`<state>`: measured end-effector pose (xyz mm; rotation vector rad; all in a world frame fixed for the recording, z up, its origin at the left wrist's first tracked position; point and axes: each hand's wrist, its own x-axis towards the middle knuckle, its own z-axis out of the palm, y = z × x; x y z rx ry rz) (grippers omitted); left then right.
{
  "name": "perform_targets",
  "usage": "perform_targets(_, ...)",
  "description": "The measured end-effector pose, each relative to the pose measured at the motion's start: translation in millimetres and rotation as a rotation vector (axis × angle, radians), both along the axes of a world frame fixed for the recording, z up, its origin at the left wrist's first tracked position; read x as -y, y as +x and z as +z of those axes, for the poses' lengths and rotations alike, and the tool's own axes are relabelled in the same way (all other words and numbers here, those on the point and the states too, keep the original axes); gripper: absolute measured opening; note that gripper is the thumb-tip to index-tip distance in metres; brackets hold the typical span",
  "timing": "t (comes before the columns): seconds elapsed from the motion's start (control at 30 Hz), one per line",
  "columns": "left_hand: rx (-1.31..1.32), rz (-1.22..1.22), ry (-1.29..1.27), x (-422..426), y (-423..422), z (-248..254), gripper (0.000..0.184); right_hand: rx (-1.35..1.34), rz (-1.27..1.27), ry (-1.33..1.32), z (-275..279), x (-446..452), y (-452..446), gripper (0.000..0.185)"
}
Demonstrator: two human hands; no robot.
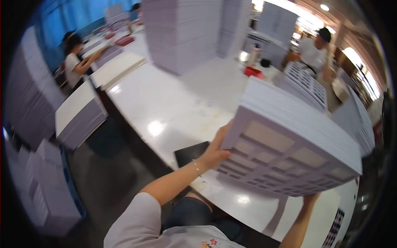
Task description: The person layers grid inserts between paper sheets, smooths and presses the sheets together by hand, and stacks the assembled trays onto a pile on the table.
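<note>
Well left of the person's left fingers (223, 154), a thick lavender block of sheets with a white top (80, 120) stands across a dark gap from the glossy white counter (173, 111). Ahead of those fingers, a broad stretch of counter offers room, bounded by a tall lavender paper column (194, 37). A flat black rectangular piece (187, 153) lies just beside them, near the counter's edge. The left fingers clasp one end of a thick pale-lavender stack with rectangular cut-outs (297, 118), tilted above the counter: lifting seems done, setting down not yet. Beyond it, another windowed stack (306, 84) narrows the space. The right hand (311, 199) meets its underside; those fingers are hidden, their grip unclear.
</note>
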<state>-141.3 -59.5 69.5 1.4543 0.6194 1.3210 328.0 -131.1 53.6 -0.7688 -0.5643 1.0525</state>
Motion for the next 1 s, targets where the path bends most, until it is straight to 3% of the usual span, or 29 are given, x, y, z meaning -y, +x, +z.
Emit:
perform_targets(0.03,-0.017,0.071,0.001,10,-11,15,0.094,0.109,-0.044,-0.035,34,-13,-19,0.065)
perform_targets(0.07,-0.02,0.181,-0.051,22,-25,27,0.089,0.1,0.007,-0.051,32,-25,-40,0.065)
perform_targets(0.13,-0.093,0.448,-0.173,46,-60,30,0.078,0.201,0.204,-0.057,64,-96,-55,0.062)
perform_targets(0.17,0.075,0.55,-0.17,49,-77,24,0.063,0.255,0.292,-0.053,91,-131,-98,0.061)
perform_targets(0.23,0.385,0.486,-0.279,61,-125,40,0.057,0.354,0.454,-0.043,139,-189,-183,0.059)
perform_targets(0.27,0.546,0.648,-0.37,66,-140,52,0.057,0.4,0.527,-0.04,139,-188,-196,0.058)
perform_targets(0.37,0.641,0.597,-0.443,80,-211,46,0.07,0.498,0.695,-0.25,151,-240,-333,0.06)
perform_targets(0.4,0.671,0.666,-0.47,82,-228,43,0.069,0.485,0.87,-0.292,127,-278,-362,0.061)
perform_targets(0.43,0.681,0.672,-0.48,84,-249,29,0.068,0.523,0.874,-0.438,134,-272,-404,0.065)
perform_targets(0.47,0.692,0.678,-0.49,86,-270,13,0.068,0.54,0.986,-0.474,107,-303,-428,0.069)
perform_targets(0.63,0.733,0.814,-0.663,84,-313,-21,0.063,0.795,0.995,-0.476,42,-349,-532,0.076)
perform_targets(0.8,0.675,0.94,-0.768,68,-339,-47,0.059,0.992,1.017,-0.502,-14,-403,-565,0.079)
perform_targets(0.9,0.689,0.89,-0.79,66,-338,-39,0.058,0.813,1.1,-0.482,-8,-393,-559,0.08)
perform_targets(1.0,0.708,0.837,-0.803,61,-345,-40,0.056,0.964,1.156,-0.567,1,-408,-560,0.079)
